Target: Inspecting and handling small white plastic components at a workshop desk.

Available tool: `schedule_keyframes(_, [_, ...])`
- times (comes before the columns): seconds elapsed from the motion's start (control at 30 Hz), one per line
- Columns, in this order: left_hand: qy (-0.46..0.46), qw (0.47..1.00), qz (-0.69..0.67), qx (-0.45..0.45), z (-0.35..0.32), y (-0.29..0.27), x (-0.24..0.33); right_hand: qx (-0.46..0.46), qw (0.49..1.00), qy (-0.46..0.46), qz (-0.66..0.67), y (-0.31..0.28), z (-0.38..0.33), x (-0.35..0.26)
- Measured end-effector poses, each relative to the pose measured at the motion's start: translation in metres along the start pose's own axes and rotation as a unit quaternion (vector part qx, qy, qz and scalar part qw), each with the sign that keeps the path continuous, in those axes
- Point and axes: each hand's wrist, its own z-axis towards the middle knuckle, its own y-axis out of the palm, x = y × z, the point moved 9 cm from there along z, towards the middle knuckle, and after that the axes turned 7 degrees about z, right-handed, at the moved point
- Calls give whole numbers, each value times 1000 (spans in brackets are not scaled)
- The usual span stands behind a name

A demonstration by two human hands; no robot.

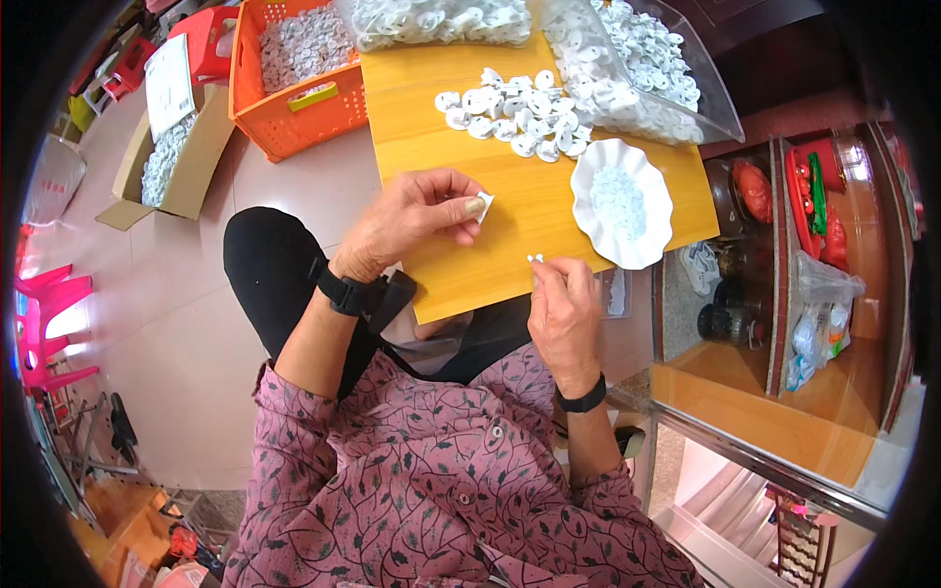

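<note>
My left hand point(438, 211) is closed over the wooden table, pinching a small white plastic piece point(484, 204) between thumb and fingers. Lower and to the right, my right hand point(566, 312) grips a tiny white part point(535, 259) at its fingertips, just past the table's near edge. Beyond both hands lies a loose pile of round white plastic pieces point(520, 113). A white scalloped dish point(644, 245) holding many tiny pale bits point(618, 201) stands to the right, close to my right hand.
Clear bags of white pieces point(441, 22) and a clear bin point(720, 103) crowd the table's far side. An orange crate point(304, 127) and a cardboard box point(201, 162) stand at left on the floor. Shelves point(720, 367) flank the right; pink stools point(49, 328) stand far left.
</note>
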Motion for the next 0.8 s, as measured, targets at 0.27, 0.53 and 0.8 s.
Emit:
schedule_keyframes(0.27, [2, 936, -338, -96, -9, 28, -27, -67, 997, -22, 24, 7, 0, -20])
schedule_keyframes(0.53, [26, 904, -411, -116, -11, 34, -26, -94, 994, -49, 41, 10, -2, -23])
schedule_keyframes(0.8, [30, 903, -410, -122, -11, 35, -26, -67, 992, -86, 64, 7, -9, -20])
